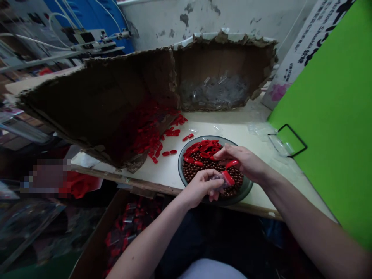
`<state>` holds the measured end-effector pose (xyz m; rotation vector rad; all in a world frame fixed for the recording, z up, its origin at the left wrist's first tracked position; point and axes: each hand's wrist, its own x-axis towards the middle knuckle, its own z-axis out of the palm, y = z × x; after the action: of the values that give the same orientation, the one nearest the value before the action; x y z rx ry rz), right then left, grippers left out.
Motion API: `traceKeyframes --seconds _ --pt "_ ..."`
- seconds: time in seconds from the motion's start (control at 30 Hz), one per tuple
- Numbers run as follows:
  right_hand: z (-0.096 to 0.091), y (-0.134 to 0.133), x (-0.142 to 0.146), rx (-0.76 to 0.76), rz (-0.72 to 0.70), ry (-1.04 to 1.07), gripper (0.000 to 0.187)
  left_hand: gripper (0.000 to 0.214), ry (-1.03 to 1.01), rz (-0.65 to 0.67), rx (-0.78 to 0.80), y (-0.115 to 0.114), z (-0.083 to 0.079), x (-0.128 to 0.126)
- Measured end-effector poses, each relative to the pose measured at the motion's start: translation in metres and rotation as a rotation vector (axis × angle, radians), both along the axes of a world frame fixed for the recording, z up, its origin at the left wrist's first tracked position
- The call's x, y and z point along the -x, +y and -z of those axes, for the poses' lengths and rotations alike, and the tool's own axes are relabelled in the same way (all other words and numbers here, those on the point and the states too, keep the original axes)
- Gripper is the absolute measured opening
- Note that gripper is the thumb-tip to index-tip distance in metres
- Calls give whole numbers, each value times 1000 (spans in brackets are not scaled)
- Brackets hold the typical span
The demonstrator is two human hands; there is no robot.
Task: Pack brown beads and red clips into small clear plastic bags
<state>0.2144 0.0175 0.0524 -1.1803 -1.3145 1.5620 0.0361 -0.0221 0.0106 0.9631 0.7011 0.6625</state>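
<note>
We log the left hand [200, 189] closed, gripping a clear plastic packet [217, 183] with a red oblong piece [228, 178] at its end. The right hand [244, 162] is curled, pinching a second red piece [231, 164]. Directly beneath both hands: a glass dish [245, 186] holding brown beads [200, 169] and red pieces. Beyond the hands, left: loose red pieces [167, 153] beside a torn cardboard box [95, 104].

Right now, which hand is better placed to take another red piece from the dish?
Probably the right hand: its fingertips are over the red pieces in the dish; the left hand grips a red piece and clear plastic.
</note>
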Motion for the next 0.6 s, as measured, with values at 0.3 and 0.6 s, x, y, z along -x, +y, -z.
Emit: traceKeyframes --seconds 0.3,0.6 --pt "1 -12 2 38 -457 46 43 34 26 -8 27 5 -6 3" --pt "4 -8 11 133 -389 117 54 37 52 76 -80 0 -14 -8"
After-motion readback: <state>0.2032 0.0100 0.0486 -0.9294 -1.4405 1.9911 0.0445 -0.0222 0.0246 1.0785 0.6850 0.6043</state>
